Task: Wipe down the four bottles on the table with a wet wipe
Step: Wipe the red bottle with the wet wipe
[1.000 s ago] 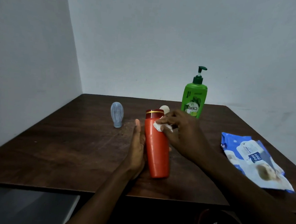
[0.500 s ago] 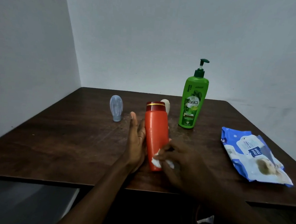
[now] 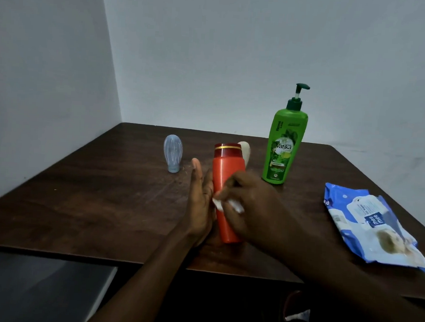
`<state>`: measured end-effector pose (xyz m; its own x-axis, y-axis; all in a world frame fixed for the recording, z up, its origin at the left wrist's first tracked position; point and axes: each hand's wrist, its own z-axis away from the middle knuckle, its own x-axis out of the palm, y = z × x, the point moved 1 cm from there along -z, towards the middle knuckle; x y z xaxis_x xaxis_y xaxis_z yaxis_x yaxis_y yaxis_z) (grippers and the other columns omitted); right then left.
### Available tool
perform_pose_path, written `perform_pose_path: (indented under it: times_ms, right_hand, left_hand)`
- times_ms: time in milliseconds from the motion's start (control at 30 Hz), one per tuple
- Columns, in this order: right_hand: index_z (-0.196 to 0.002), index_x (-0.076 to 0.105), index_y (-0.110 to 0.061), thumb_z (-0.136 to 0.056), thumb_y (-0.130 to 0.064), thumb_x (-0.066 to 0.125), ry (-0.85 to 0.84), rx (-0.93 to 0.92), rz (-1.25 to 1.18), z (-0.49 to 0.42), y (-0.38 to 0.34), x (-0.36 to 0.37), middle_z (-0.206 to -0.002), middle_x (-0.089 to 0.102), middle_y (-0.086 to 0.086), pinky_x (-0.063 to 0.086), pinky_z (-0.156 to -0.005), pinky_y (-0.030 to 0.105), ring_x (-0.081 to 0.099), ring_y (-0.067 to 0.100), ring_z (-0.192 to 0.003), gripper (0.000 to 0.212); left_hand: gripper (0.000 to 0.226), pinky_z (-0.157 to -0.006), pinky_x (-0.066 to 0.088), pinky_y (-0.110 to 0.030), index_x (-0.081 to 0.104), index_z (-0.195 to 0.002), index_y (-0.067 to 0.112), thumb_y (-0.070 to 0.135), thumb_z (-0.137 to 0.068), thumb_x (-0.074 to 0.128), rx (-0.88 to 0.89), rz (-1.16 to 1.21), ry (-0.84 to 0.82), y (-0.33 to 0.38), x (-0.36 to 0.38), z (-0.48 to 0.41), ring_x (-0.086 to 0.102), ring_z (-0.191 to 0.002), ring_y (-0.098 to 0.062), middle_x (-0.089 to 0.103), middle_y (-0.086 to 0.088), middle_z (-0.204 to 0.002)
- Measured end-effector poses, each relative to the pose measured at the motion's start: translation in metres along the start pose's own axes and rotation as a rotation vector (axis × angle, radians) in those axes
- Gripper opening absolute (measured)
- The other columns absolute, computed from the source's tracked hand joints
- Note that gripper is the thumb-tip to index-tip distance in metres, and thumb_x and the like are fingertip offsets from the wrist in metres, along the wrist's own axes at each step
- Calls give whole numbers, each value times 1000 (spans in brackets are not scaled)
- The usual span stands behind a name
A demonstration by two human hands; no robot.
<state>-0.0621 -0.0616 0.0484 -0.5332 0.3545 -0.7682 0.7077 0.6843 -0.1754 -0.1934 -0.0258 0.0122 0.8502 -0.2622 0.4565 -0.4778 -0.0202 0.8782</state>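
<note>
The right hand (image 3: 251,208) pinches a bunched white wet wipe (image 3: 218,204) in curled fingers and presses it against the front of the orange bottle (image 3: 227,171), about halfway down its body. The left hand (image 3: 201,200) lies flat along the bottle's left side, fingers straight and pointing up, bracing it rather than wrapping it. The bottle stands on its base near the front of the dark wooden table (image 3: 104,204), red cap uppermost. This looks like the wiping of one bottle in mid-stroke, with its lower body and back probably yet to be covered. The next move likely calls for turning the bottle under the bracing palm so the wipe reaches every side without tipping it. Just behind it a cream bottle (image 3: 245,151) peeks out; a small clear bottle (image 3: 172,153) stands to the left, a green pump bottle (image 3: 284,145) to the right. A blue pack of wipes (image 3: 366,225) lies well apart at the right edge.
</note>
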Motion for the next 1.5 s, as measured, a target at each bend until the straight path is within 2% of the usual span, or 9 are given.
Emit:
perform_pose_path:
  times_ms: [167, 267, 433, 600, 833, 967, 1100, 1233, 1500]
  right_hand:
    - [-96, 76, -23, -85, -25, 64, -125, 25, -91, 67, 3, 9, -102, 67, -6, 55, -70, 26, 66, 7, -81, 16]
    - [-93, 79, -26, -86, -30, 69, 4, 262, -194, 68, 17, -8, -96, 70, -14, 55, -72, 24, 68, 2, -83, 13]
    - [-99, 78, -27, -82, -6, 79, 214, 708, -552, 56, 28, -26, -90, 78, -10, 58, -81, 22, 74, 9, -84, 27]
    - [-108, 75, -27, -79, -21, 83, 61, 868, -795, 60, 14, -21, -82, 79, 4, 60, -87, 42, 77, 25, -84, 30]
    - [-108, 75, -32, -80, -25, 83, 33, 825, -690, 44, 8, -12, -91, 79, -10, 60, -89, 37, 75, 6, -85, 30]
    - [-120, 71, -29, -82, -23, 82, 4, 780, -622, 17, 18, 3, -102, 78, -7, 58, -93, 33, 73, 1, -88, 40]
    - [-128, 68, -22, -81, -19, 82, -5, 723, -576, -18, 35, 23, -120, 73, -4, 54, -92, 19, 70, 2, -99, 49]
    - [-132, 65, -21, -80, -19, 83, -9, 764, -612, -47, 54, 46, -131, 67, -5, 47, -110, 40, 62, 10, -120, 55]
    - [-139, 59, -23, -78, -21, 84, 108, 793, -683, -67, 74, 78, -135, 65, -10, 50, -107, 43, 64, 11, -119, 66]
  left_hand:
    - [73, -96, 53, -52, 67, -122, 26, 74, -85, 26, -21, -45, -79, 1, 1, -1, 67, -107, -37, 70, -18, -123]
    - [50, -89, 58, -43, 77, -100, 31, 58, -91, 36, 2, -27, -30, 1, 4, 1, 73, -97, -26, 77, -6, -107]
    - [17, -88, 56, -42, 57, -101, 28, 15, -97, 48, 58, -197, 7, -5, -5, 2, 64, -101, -19, 73, 16, -92]
    - [45, -93, 57, -44, 54, -126, 36, 10, -90, 61, 56, -378, -53, 0, -15, 10, 66, -115, -21, 70, 10, -119]
    - [52, -84, 56, -21, 44, -133, 47, 10, -98, 57, 97, -595, -117, 22, -26, 7, 62, -109, 9, 62, 27, -121]
    - [57, -99, 53, -36, 38, -143, 40, 8, -100, 55, 121, -676, -83, 32, -39, -14, 57, -123, -7, 54, 11, -139]
    - [56, -89, 54, -30, 36, -136, 44, 4, -100, 53, 142, -709, -22, 39, -49, -44, 55, -117, -7, 53, 15, -129]
    - [57, -83, 53, -26, 34, -143, 36, 2, -101, 52, 137, -758, 34, 42, -60, -79, 49, -123, -13, 50, 9, -137]
    - [62, -94, 52, -35, 28, -154, 29, 2, -102, 49, 132, -815, 110, 40, -73, -124, 45, -138, -24, 44, -3, -153]
